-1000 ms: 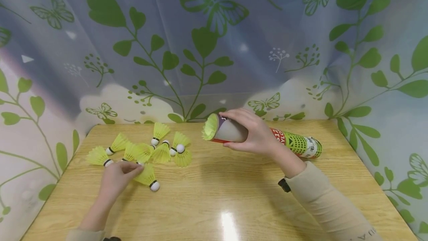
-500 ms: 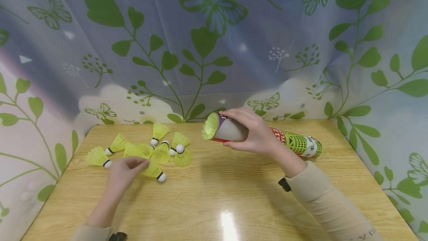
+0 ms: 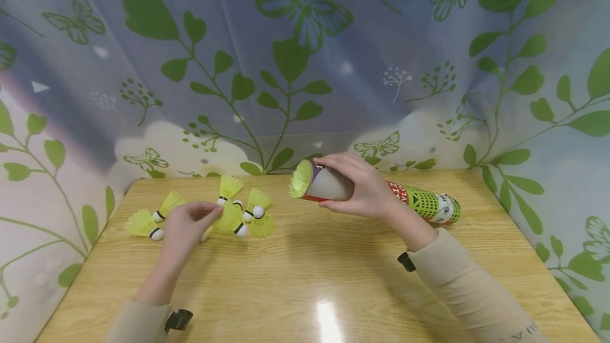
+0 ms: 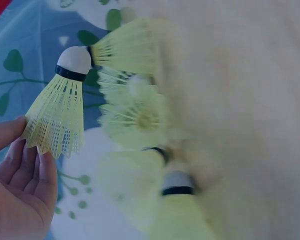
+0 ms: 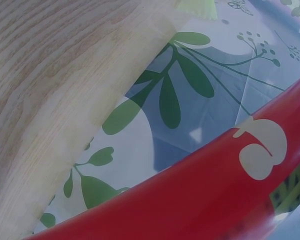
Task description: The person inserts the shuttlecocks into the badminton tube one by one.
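Between thumb and fingers, my left hand pinches the skirt edge of a yellow shuttlecock, its white cork pointing away from the hand. It is held above the table, over a loose group of other yellow shuttlecocks. My right hand grips a shuttlecock tube around its middle, tilted with its mouth toward the left. At that mouth a yellow shuttlecock skirt sticks out slightly. The right wrist view shows the tube's red side; the right hand is almost wholly outside that view.
The wooden table reaches back to a patterned curtain, which also covers both sides. Two shuttlecocks lie at the far left, one beside my left hand. Another shuttlecock lies near the table's back edge.
My left hand has lifted the shuttlecock up and to the right from the front of the group. The right hand and the tube have stayed in place.
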`<state>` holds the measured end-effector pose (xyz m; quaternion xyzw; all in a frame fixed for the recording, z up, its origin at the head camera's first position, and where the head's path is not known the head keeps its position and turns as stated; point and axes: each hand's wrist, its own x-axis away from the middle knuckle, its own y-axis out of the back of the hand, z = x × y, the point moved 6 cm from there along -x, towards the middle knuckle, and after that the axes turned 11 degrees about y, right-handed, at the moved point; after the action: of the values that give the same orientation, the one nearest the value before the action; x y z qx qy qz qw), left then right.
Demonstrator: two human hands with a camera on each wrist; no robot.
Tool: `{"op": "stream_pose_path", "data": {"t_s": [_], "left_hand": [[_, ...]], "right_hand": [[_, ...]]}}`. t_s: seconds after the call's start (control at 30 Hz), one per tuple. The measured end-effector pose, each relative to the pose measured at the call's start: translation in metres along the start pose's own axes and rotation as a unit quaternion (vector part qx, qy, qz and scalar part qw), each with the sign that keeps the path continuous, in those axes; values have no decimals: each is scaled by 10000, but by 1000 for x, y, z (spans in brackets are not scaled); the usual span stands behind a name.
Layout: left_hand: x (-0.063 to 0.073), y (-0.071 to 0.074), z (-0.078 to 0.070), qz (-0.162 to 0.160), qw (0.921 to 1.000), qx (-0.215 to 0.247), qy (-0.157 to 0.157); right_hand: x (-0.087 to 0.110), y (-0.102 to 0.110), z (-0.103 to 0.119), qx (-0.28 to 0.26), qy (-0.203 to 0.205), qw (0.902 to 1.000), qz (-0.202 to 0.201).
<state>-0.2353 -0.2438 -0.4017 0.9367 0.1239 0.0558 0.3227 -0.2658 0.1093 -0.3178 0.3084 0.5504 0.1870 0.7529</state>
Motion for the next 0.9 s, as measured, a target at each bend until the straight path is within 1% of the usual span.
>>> {"op": "stream_pose_path", "data": {"t_s": [0.13,0.2,0.3,0.4,0.47,0.6,0.77,0.9], "left_hand": [[0,4,-23,-147,9996,183,-179],[-1,5,-36,-182,9988,390,-251],[-1,6,-55,-280,9964,664,-455],[-2,7,-75,-373,9917,946,-784],[-1,7,-88,-379,9881,1129,-969],[0,6,-109,-336,9820,1402,-1217],[5,7,-132,-364,9716,1750,-1550],[11,5,-144,-300,9632,2040,-1726]], "right_hand": [[0,0,0,6,20,10000,-11],[1,0,0,12,35,10000,-20],[1,0,-1,3,47,10000,-25],[1,-1,-1,-11,32,10000,-24],[1,-1,-1,-29,14,10000,-23],[1,-1,-1,-23,22,10000,-30],[0,-1,0,4,60,10000,-32],[0,-2,0,15,51,10000,-21]]}}
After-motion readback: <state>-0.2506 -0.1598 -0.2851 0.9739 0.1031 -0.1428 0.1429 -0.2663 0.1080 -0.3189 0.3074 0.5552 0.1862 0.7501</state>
